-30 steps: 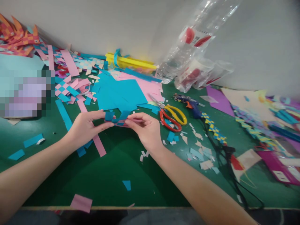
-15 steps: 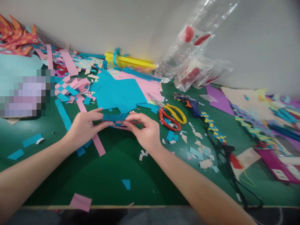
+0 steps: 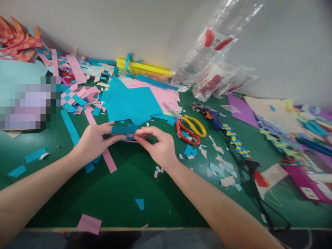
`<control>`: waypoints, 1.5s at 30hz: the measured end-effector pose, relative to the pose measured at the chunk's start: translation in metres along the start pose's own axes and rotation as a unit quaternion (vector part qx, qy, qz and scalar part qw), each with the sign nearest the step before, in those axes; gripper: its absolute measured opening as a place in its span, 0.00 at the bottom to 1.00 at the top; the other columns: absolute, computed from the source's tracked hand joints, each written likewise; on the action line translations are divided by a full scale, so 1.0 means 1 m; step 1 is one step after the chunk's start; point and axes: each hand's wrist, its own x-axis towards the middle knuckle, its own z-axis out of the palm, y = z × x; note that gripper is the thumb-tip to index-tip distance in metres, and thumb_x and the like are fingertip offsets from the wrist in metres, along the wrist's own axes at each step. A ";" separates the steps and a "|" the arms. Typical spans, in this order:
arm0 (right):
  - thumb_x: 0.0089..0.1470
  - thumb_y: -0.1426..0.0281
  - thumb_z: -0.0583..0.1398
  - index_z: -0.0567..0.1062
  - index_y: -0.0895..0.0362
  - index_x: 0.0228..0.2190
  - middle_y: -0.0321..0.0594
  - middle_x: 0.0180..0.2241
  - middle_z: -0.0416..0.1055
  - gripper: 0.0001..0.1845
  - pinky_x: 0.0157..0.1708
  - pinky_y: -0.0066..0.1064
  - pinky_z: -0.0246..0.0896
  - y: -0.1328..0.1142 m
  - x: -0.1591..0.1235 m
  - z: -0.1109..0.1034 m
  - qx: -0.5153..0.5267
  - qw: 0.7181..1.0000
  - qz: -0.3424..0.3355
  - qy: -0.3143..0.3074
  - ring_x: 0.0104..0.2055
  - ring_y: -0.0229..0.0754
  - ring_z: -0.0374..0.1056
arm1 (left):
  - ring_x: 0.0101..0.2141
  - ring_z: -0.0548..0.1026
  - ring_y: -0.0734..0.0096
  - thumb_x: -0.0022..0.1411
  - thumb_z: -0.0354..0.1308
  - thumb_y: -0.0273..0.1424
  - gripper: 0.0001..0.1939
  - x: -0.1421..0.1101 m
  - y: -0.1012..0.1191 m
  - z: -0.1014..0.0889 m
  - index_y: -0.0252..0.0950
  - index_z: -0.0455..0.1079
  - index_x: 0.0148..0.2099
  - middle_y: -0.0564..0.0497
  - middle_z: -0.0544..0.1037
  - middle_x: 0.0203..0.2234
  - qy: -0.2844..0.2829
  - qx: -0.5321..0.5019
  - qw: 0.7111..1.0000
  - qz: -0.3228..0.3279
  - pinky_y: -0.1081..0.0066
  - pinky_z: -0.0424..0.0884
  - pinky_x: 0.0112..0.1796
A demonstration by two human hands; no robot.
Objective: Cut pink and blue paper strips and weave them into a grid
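Note:
Between my two hands is a small woven piece of blue and pink paper strips (image 3: 125,130), held just above the table. My left hand (image 3: 97,136) pinches its left end between thumb and fingers. At the other end, my right hand (image 3: 157,140) closes thumb and fingertips on the strips, partly covering them. A loose pink paper strip (image 3: 110,162) lies under my left hand, and a long blue strip (image 3: 70,126) runs to the left of it. Blue paper sheets (image 3: 135,103) lie behind the woven piece.
Scissors with red and yellow handles (image 3: 190,128) lie right of my hands, near a blue glue gun (image 3: 214,119). Paper scraps (image 3: 228,181) are scattered around. Clear plastic sleeves (image 3: 207,58) lean on the wall. Woven paper pieces (image 3: 70,98) pile up at left.
My right hand has shifted slightly left along the woven strips, its fingertips now nearer my left hand. My left hand has hardly moved and keeps its pinch.

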 end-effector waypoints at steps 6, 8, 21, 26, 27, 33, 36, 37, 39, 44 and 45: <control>0.55 0.69 0.63 0.79 0.49 0.33 0.34 0.36 0.79 0.04 0.41 0.36 0.73 0.001 -0.001 0.000 -0.016 1.000 -0.009 -0.005 0.37 0.40 0.75 | 0.56 0.72 0.49 0.58 0.60 0.43 0.11 0.000 0.000 0.000 0.46 0.80 0.36 0.52 0.83 0.36 -0.020 0.002 1.000 -0.016 0.53 0.72 0.51; 0.55 0.69 0.63 0.79 0.49 0.33 0.34 0.36 0.79 0.04 0.42 0.36 0.73 0.001 -0.002 0.000 -0.027 1.000 -0.013 -0.002 0.38 0.40 0.75 | 0.53 0.74 0.50 0.58 0.61 0.44 0.11 0.001 0.001 0.000 0.47 0.80 0.39 0.52 0.83 0.36 -0.025 0.006 1.000 -0.007 0.55 0.73 0.49; 0.56 0.68 0.63 0.79 0.51 0.33 0.36 0.35 0.79 0.03 0.42 0.35 0.73 0.002 0.003 -0.005 -0.035 0.999 -0.008 0.038 0.37 0.40 0.74 | 0.42 0.79 0.56 0.65 0.53 0.45 0.18 -0.001 0.007 -0.003 0.42 0.79 0.44 0.49 0.83 0.39 0.050 0.047 0.998 -0.001 0.62 0.75 0.41; 0.55 0.67 0.64 0.78 0.51 0.34 0.37 0.37 0.78 0.03 0.40 0.35 0.75 0.004 0.002 -0.004 -0.030 0.999 -0.005 0.032 0.40 0.41 0.75 | 0.46 0.78 0.54 0.64 0.54 0.46 0.17 -0.001 0.003 -0.003 0.44 0.79 0.44 0.50 0.82 0.43 0.041 0.055 0.998 0.008 0.64 0.77 0.38; 0.54 0.67 0.64 0.78 0.51 0.34 0.37 0.37 0.78 0.04 0.40 0.34 0.75 0.004 0.002 -0.004 -0.028 0.999 -0.004 0.031 0.39 0.41 0.75 | 0.47 0.78 0.54 0.64 0.54 0.46 0.17 -0.001 0.002 -0.002 0.45 0.79 0.44 0.50 0.82 0.44 0.041 0.057 0.997 0.012 0.64 0.77 0.39; 0.54 0.67 0.64 0.78 0.51 0.35 0.36 0.36 0.78 0.04 0.40 0.33 0.74 0.004 0.002 -0.005 -0.031 0.999 0.001 0.022 0.38 0.40 0.75 | 0.47 0.78 0.54 0.65 0.53 0.45 0.17 0.001 0.003 -0.002 0.44 0.79 0.43 0.51 0.82 0.44 0.037 0.068 0.997 0.017 0.63 0.76 0.41; 0.54 0.70 0.64 0.78 0.52 0.34 0.35 0.35 0.79 0.03 0.39 0.32 0.74 0.005 0.003 -0.005 -0.034 0.999 -0.013 0.024 0.37 0.39 0.75 | 0.44 0.79 0.56 0.66 0.51 0.46 0.19 0.001 0.009 -0.003 0.41 0.79 0.44 0.49 0.82 0.44 0.024 0.078 0.997 -0.012 0.66 0.76 0.38; 0.54 0.70 0.64 0.78 0.52 0.34 0.34 0.34 0.79 0.03 0.39 0.31 0.73 0.005 0.003 -0.004 -0.033 0.999 -0.017 0.025 0.37 0.38 0.75 | 0.42 0.79 0.57 0.66 0.50 0.46 0.20 0.000 0.011 -0.004 0.40 0.78 0.44 0.48 0.82 0.44 0.016 0.076 0.997 -0.024 0.67 0.75 0.36; 0.54 0.70 0.64 0.77 0.52 0.33 0.34 0.33 0.78 0.03 0.38 0.31 0.73 0.005 0.003 -0.004 -0.029 0.999 -0.020 0.029 0.36 0.38 0.75 | 0.40 0.79 0.59 0.65 0.52 0.46 0.20 0.001 0.014 -0.004 0.39 0.77 0.46 0.47 0.82 0.43 0.000 0.060 0.998 -0.032 0.68 0.75 0.36; 0.53 0.68 0.65 0.77 0.52 0.33 0.35 0.33 0.78 0.03 0.35 0.32 0.74 0.003 0.000 -0.001 0.011 0.999 0.004 0.036 0.34 0.38 0.75 | 0.41 0.78 0.58 0.57 0.61 0.46 0.18 0.001 0.014 -0.001 0.38 0.77 0.42 0.47 0.81 0.40 -0.022 0.048 0.998 -0.025 0.65 0.73 0.42; 0.53 0.68 0.65 0.77 0.52 0.33 0.35 0.33 0.77 0.03 0.34 0.32 0.73 0.002 -0.001 -0.001 0.026 0.999 0.013 0.033 0.33 0.38 0.75 | 0.39 0.78 0.59 0.58 0.61 0.47 0.18 0.001 0.013 -0.001 0.38 0.78 0.40 0.48 0.82 0.38 -0.026 0.048 0.998 -0.024 0.65 0.73 0.39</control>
